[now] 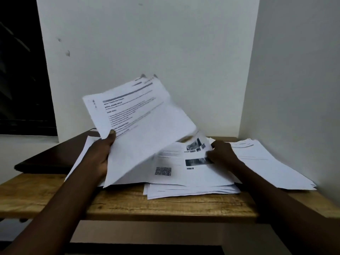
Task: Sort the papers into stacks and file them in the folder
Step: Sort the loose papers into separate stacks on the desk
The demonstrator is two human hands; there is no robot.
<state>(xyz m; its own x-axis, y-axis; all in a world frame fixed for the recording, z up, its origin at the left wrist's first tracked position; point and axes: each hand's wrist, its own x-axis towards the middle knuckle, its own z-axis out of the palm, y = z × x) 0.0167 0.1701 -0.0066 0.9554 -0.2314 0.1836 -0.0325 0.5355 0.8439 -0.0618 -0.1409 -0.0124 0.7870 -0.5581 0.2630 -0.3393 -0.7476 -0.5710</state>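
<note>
Two hands sort loose papers on our wooden table.
Our left hand grips a raised sheaf of printed pages, thumb on top, its far end tilted up toward 11 o'clock. Our right hand, fingers curled, pinches the top sheet of the middle pile, a page with photos and a square code. Another stack lies at 3 o'clock against the wall. More sheets lie at 9 o'clock under our left wrist, partly over a dark folder lying flat at 10 o'clock.
</note>
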